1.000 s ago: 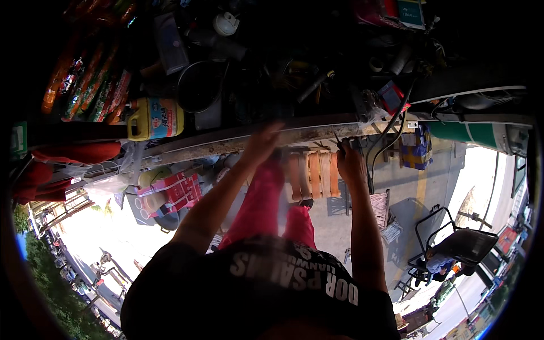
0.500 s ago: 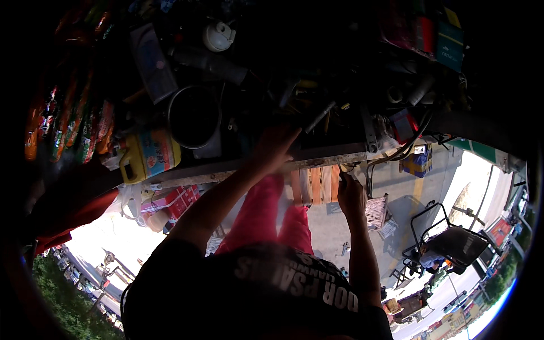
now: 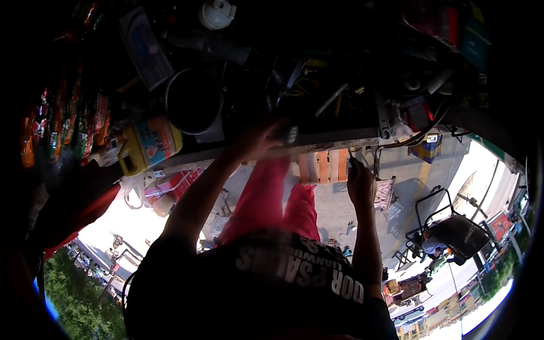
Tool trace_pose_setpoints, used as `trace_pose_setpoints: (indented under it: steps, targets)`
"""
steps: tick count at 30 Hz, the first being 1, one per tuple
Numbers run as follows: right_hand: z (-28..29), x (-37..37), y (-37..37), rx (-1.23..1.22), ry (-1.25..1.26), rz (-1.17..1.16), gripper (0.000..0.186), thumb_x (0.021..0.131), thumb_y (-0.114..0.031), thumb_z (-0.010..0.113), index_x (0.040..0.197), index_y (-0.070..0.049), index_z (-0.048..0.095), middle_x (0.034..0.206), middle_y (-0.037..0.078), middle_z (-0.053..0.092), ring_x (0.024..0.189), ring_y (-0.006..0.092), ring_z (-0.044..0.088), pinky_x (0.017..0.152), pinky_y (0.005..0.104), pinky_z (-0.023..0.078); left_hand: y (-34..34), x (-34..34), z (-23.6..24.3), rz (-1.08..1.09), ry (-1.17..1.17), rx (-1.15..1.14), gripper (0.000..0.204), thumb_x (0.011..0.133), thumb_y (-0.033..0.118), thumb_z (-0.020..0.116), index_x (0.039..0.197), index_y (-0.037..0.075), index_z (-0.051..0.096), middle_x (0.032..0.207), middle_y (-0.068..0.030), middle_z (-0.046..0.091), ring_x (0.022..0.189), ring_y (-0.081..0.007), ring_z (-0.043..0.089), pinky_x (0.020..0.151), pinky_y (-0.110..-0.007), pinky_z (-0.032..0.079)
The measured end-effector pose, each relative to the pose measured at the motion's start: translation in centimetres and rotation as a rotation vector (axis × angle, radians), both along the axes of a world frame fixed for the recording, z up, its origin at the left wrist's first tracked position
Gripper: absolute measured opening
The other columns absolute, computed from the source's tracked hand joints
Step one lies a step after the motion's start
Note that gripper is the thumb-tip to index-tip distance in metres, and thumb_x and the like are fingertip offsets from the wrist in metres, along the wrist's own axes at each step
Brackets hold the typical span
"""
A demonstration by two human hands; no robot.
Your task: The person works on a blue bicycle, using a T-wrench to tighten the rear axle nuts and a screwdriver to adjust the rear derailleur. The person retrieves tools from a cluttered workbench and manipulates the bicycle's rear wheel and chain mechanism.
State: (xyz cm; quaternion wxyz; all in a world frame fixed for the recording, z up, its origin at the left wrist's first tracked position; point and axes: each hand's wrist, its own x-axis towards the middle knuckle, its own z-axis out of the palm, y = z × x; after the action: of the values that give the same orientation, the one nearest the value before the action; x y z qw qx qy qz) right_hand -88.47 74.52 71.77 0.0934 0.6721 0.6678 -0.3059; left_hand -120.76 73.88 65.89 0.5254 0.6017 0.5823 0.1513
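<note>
My left hand (image 3: 260,137) is blurred over the front edge of a dark, cluttered bench (image 3: 317,137), with a small dark object with pale marks (image 3: 292,134) at its fingertips; I cannot tell whether it grips it. My right hand (image 3: 361,182) is closed round the dark handle of a thin pointed tool (image 3: 351,156), its tip upward beside the bench edge. Beyond the edge lie metal rods (image 3: 331,99) and other tools in shadow. A round black container (image 3: 194,101) is up and left of my left hand; a yellow jug (image 3: 148,145) is farther left.
Colourful packets (image 3: 62,119) fill the left. A white lidded container (image 3: 217,14) is at the top. Below the bench are an orange-strapped seat (image 3: 323,166) and pink boxes (image 3: 173,184). Black cables (image 3: 416,136) hang at right, above a black wheeled object (image 3: 453,235) on the pavement.
My left hand has moved slightly left since half a second ago, and a small dark object now shows at its fingertips. My right hand, still holding the tool, has shifted right.
</note>
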Motion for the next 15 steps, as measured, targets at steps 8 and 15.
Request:
trace_pose_setpoints:
  steps: [8, 15]
  targets:
    - [0.7, -0.2, 1.0, -0.063, -0.01, 0.0, 0.028, 0.088, -0.016, 0.05, 0.113, -0.009, 0.06, 0.091, 0.022, 0.064, 0.083, 0.0389, 0.062, 0.07, 0.0487, 0.049, -0.9, -3.9, 0.9, 0.196, -0.129, 0.071, 0.072, 0.065, 0.013, 0.081, 0.13, 0.019, 0.05, 0.132, -0.0062, 0.051, 0.123, -0.0264, 0.048, 0.099, -0.039, 0.044]
    - [0.9, -0.2, 1.2, -0.072, 0.008, -0.019, 0.029, 0.088, -0.016, 0.05, 0.113, -0.007, 0.06, 0.096, 0.02, 0.065, 0.088, 0.0378, 0.062, 0.075, 0.0463, 0.049, -0.8, -5.2, 1.6, 0.258, -0.28, -0.064, 0.073, 0.063, 0.005, 0.081, 0.128, 0.018, 0.052, 0.13, -0.0053, 0.052, 0.121, -0.0237, 0.05, 0.098, -0.038, 0.045]
